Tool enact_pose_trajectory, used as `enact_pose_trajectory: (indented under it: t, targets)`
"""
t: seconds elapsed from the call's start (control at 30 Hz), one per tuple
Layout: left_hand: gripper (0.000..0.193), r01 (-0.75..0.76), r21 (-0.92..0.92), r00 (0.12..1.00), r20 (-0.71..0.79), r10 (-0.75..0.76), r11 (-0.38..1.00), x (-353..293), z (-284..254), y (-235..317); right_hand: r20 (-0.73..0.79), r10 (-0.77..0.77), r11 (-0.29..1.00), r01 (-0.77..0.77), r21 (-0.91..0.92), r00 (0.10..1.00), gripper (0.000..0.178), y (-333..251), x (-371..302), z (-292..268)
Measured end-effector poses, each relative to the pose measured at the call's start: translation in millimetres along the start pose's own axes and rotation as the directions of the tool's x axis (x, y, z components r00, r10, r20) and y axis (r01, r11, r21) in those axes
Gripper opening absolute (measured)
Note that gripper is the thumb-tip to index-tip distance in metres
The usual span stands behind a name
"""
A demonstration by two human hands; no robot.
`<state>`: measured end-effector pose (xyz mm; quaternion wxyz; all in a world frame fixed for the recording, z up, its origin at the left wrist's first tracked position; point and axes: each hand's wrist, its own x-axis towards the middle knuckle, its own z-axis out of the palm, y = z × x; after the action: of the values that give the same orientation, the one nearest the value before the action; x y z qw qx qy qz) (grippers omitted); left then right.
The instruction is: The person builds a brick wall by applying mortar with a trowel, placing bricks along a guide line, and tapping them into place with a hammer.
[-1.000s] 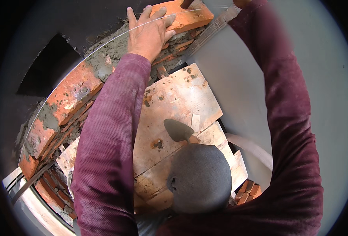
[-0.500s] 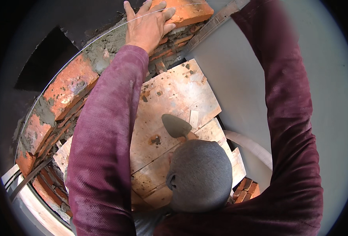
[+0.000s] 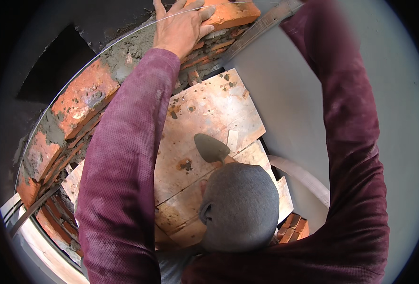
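My left hand (image 3: pixel 180 29) lies spread over the end of an orange brick (image 3: pixel 231 14) on top of a curved wall, its fingers apart and fingertips reaching the upper edge of the picture. Grey mortar (image 3: pixel 129 52) covers the wall top beside the wrist. My right arm (image 3: pixel 349 104) stretches up along the right side in a maroon sleeve; its hand is out of the picture. Lower down, a trowel (image 3: pixel 212 148) shows its grey pointed blade, with a bit of skin near its handle end. A rounded grey cloth shape, like a cap (image 3: pixel 241 208), covers the rest.
A thin white string (image 3: pixel 72 81) runs along the wall's outer edge. Mortar-spotted boards (image 3: pixel 209 106) lie below the wall. A flat strip-like piece (image 3: pixel 261 31) slants beside the brick. Stacked bricks (image 3: pixel 292 228) and a pale hose-like band (image 3: pixel 301 177) are at lower right.
The whole view has shifted slightly, with most things a little higher in the picture. My left hand stays on the brick, its fingers now partly cut off by the upper edge.
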<state>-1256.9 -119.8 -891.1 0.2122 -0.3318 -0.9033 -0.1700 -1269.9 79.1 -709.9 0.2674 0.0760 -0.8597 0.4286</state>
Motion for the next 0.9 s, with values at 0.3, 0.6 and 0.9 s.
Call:
enact_pose_trajectory:
  t: [0.3,0.6,0.9]
  targets:
    - [0.052,-0.079,0.188,0.996,-0.02,0.084,0.979,9.0,24.4,-16.3,0.003,-0.052,0.998,0.052,-0.018,0.999,0.012,-11.1,12.1,-7.9]
    - [0.066,0.054,0.08,0.969,0.237,-0.072,0.995,33.2,-8.5,-2.9,0.055,0.075,0.965,-0.059,-0.255,0.996,0.018,-3.9,-17.3,11.9]
    - [0.067,0.062,-0.02,0.967,0.248,-0.055,0.998,28.7,-7.2,-5.3,-0.016,-0.057,0.998,0.056,-0.037,0.998,0.021,-2.4,-8.4,-0.1]
